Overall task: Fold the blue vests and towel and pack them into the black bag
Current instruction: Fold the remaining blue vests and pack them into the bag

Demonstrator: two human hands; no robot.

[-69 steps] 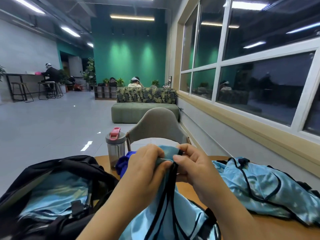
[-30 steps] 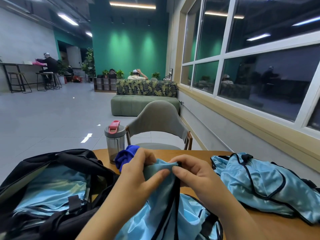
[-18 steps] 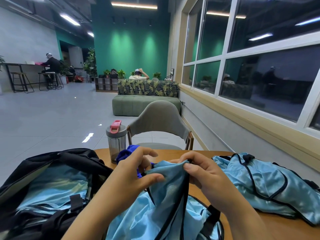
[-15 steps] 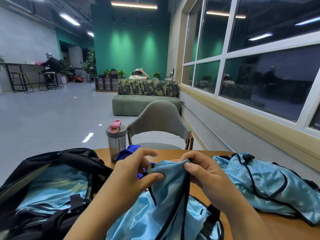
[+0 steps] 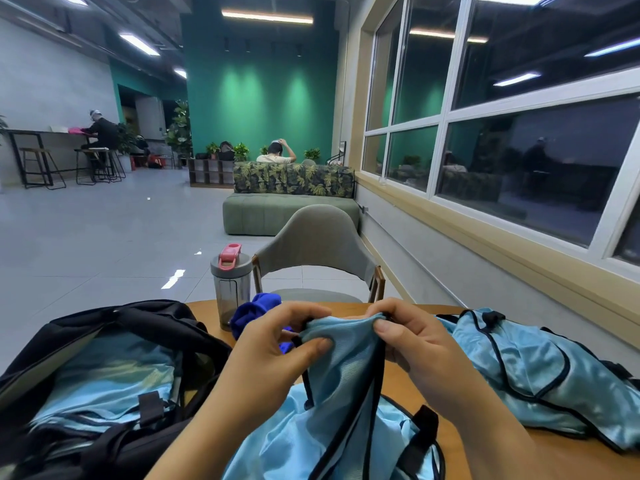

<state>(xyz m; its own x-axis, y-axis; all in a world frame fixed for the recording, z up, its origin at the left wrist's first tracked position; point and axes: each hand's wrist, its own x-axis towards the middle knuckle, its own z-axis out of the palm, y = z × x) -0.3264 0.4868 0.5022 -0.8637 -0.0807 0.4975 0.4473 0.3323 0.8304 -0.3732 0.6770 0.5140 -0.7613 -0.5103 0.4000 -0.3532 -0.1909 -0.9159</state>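
Both hands hold up one light blue vest [image 5: 346, 382] over the near edge of the round table [image 5: 412, 382]. The left hand [image 5: 273, 344] pinches the top of the vest with thumb and one finger, and its other fingers are spread out. The right hand [image 5: 412, 341] is closed tight on the same top edge, right by the black trim. A moment ago the two hands were pressed close together on the cloth. Now they have moved a bit apart, and the top of the vest is pulled wider between them. I think the person is finding the shoulders to make the vest flat for folding. The black bag [image 5: 114, 375] sits open at the left edge of the table, with some blue cloth already inside. Another blue vest [image 5: 533, 368] lies bunched up at the right edge, not folded yet. The dark blue towel [image 5: 252, 310] is at the far edge, beside a bottle [image 5: 230, 282].
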